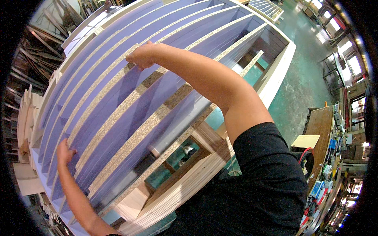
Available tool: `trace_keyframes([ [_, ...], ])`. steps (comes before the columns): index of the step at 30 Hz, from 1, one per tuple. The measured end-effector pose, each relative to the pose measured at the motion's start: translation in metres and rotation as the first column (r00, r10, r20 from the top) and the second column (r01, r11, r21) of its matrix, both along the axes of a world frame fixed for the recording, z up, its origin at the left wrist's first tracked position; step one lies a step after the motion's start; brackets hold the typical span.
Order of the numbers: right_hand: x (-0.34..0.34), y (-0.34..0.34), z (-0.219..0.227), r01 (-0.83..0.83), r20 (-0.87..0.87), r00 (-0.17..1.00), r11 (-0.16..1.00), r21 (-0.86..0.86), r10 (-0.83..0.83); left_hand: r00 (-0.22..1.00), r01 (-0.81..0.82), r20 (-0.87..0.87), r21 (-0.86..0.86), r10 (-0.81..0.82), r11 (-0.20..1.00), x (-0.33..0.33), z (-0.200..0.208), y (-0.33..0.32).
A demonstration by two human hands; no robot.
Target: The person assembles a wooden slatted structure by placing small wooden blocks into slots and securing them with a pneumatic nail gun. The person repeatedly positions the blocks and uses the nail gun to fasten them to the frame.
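Several particleboard panels with purple-blue faces stand on edge, side by side, across a large wooden frame (pixel 281 69). My right hand (pixel 142 56) is closed over the speckled top edge of one panel (pixel 103 83), toward its far end. Lower at the left, my left hand (pixel 64 152) is closed at the near end of what looks like the same panel, its thumb showing on the right side. The fingers of both hands are partly hidden behind the board. Nearer my body, another panel (pixel 138 133) stands under my right arm.
Long wood offcuts (pixel 33 55) are piled at the far left. On the right, a workbench (pixel 318 126) carries tools and small items. Green floor (pixel 293 92) runs between frame and bench. Layered timber (pixel 189 185) forms the frame's near side, by my body.
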State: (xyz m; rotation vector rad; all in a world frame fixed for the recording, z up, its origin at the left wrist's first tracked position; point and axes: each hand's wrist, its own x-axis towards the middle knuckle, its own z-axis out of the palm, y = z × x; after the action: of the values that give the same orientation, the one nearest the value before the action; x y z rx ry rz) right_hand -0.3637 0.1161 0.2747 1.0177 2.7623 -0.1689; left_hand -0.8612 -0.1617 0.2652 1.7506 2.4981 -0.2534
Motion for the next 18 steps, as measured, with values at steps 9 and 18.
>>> trace_keyframes([
  [9, 0.031, 0.018, 0.016, 0.064, 0.022, 0.998, 0.998, 0.021, -0.064, 0.998, -0.049, 0.04, 0.007, 0.049, 0.999, -0.021, -0.013, -0.003],
  [18, 0.079, 0.047, 0.017, 0.202, -0.043, 0.979, 0.962, 0.186, -0.198, 0.863, -0.266, 0.442, -0.019, 0.246, 0.964, -0.079, -0.03, 0.002],
])
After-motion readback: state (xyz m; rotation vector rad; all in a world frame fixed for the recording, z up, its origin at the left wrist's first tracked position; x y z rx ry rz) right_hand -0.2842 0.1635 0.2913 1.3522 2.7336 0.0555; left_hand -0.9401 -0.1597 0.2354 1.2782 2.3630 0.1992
